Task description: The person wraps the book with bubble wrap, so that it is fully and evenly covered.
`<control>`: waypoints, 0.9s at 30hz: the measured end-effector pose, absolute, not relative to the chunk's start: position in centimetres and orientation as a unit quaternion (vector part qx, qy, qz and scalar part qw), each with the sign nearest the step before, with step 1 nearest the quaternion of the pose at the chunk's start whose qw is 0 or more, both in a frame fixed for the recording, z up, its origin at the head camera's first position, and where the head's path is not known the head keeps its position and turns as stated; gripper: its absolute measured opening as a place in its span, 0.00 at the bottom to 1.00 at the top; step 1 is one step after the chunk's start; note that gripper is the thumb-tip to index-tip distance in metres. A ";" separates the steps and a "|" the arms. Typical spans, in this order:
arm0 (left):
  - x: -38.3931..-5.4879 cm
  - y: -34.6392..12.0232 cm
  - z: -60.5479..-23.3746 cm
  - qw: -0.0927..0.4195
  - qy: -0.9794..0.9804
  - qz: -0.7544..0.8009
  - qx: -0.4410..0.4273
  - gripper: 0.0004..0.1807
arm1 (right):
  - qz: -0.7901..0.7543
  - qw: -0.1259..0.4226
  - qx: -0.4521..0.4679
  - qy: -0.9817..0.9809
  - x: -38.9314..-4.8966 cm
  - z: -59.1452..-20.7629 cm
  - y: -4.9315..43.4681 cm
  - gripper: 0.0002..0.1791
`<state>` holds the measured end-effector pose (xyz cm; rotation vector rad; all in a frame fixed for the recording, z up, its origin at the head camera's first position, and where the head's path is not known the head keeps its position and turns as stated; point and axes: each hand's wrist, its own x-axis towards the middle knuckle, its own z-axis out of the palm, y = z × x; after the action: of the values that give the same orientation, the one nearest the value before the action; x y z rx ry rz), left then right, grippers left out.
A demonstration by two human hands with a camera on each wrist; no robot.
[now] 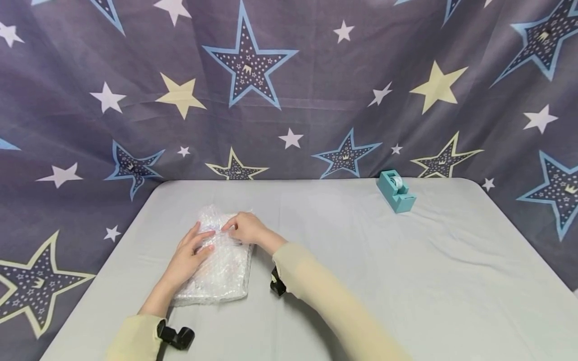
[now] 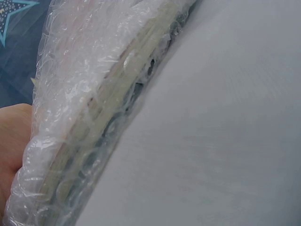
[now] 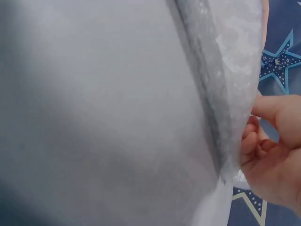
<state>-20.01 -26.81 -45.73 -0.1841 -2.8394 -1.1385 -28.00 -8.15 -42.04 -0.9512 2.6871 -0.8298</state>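
A flat rectangular package in clear bubble wrap lies on the left part of the table. My left hand rests on its left side with fingers spread over the wrap. At its upper right, my right hand has curled fingers and pinches the bubble wrap; its fingertips are partly hidden. In the left wrist view, layered pale and dark edges show through the bubble wrap, with part of the left hand behind. The right wrist view shows the right hand at the package's far end.
A teal tape dispenser with a roll of tape stands near the table's back edge, right of centre. A light grey cloth covers the table. Behind it hangs a dark curtain patterned with stars.
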 end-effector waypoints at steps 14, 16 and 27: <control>-20.1 -26.9 -45.9 0.037 -0.926 -0.372 -0.059 0.25 | -0.309 0.085 -0.420 0.849 -28.1 -42.9 -5.2 0.12; -20.1 -26.8 -46.0 0.038 -0.925 -0.373 -0.059 0.25 | -0.314 0.087 -0.425 0.844 -28.2 -42.9 -5.0 0.12; -20.1 -26.8 -46.0 0.045 -0.926 -0.369 -0.065 0.24 | -0.387 0.138 -0.386 0.826 -28.3 -43.0 -4.8 0.10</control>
<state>-20.15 -26.84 -46.00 -0.1971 -2.8289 -1.1260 -28.33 -4.85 -42.95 -1.1171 2.3883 -1.1180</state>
